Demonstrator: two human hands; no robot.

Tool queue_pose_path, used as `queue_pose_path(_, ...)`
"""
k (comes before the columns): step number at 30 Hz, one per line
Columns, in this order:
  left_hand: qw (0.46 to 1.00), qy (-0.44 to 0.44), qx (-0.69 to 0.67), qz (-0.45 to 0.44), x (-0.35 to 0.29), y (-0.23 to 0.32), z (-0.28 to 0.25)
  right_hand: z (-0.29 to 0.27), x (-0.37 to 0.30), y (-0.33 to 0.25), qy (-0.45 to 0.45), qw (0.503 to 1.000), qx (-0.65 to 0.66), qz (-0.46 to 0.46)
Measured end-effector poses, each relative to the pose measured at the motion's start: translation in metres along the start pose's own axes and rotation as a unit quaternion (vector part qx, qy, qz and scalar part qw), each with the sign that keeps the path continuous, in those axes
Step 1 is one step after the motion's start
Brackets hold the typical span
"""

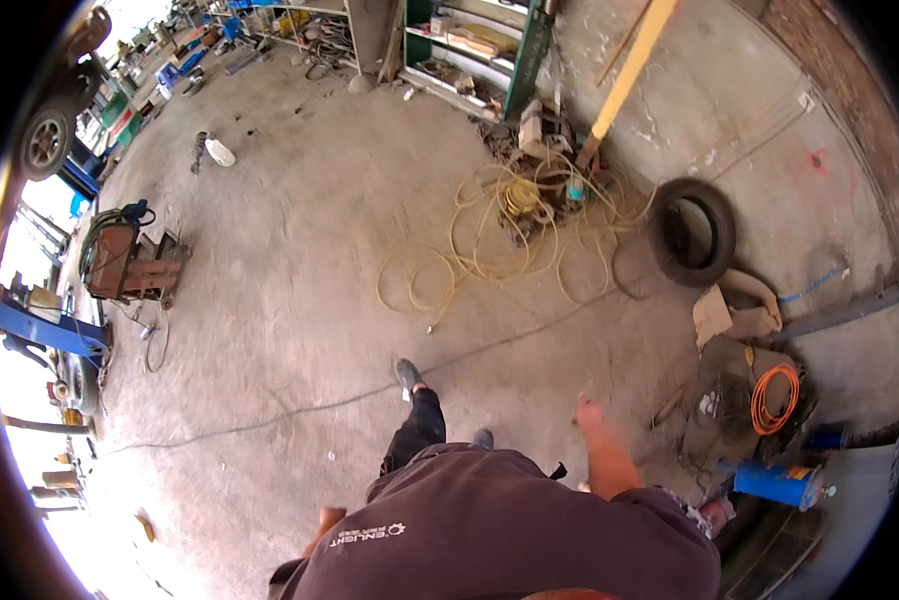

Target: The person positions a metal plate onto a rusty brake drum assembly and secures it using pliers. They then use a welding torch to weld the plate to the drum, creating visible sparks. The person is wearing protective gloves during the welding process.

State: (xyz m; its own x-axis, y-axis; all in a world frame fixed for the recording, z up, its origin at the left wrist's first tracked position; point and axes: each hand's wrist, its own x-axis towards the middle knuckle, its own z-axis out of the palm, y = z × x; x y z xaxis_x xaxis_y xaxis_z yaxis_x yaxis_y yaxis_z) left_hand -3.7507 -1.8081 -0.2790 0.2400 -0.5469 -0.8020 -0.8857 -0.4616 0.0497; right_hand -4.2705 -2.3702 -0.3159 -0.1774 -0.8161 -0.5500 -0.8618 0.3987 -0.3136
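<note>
My right hand point(591, 413) reaches forward over the concrete floor point(300, 250). It is blurred by motion, and nothing shows in it. My left hand point(329, 518) is a small patch of skin at the left side of my dark shirt point(510, 530); its fingers are hidden. Neither hand visibly touches an object. Ahead of me is a tangle of yellow hose point(480, 250). A thin dark cable point(320, 406) crosses the floor by my grey shoe point(408, 374).
A tire point(691, 278) leans at the right wall near torn cardboard point(713, 315), a coiled orange cord point(773, 425) and a blue cylinder point(770, 483). At left stand a rusty wheeled machine point(135, 270) and a blue lift arm point(45, 328). A white jug point(220, 152) and shelves point(470, 50) are farther off.
</note>
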Motion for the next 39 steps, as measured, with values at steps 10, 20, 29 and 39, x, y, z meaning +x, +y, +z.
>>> queue_pose_path(10,0.988,0.056,-0.14,-0.021,0.189,-0.039,-0.153,0.137,0.003,-0.133,-0.231,0.878,-0.25,-0.337)
queue_pose_path(20,0.727,0.16,-0.653,-0.144,0.295,-0.087,-0.422,0.052,0.105,-0.35,-0.083,0.989,-0.048,-0.113)
queue_pose_path(29,0.862,0.067,-0.446,-0.23,0.292,-0.145,-0.478,0.108,0.134,-0.499,-0.287,0.957,0.017,-0.034)
queue_pose_path(39,0.749,0.12,-0.594,-0.268,0.369,-0.146,-0.637,0.02,0.229,-0.721,-0.151,0.986,0.061,-0.034)
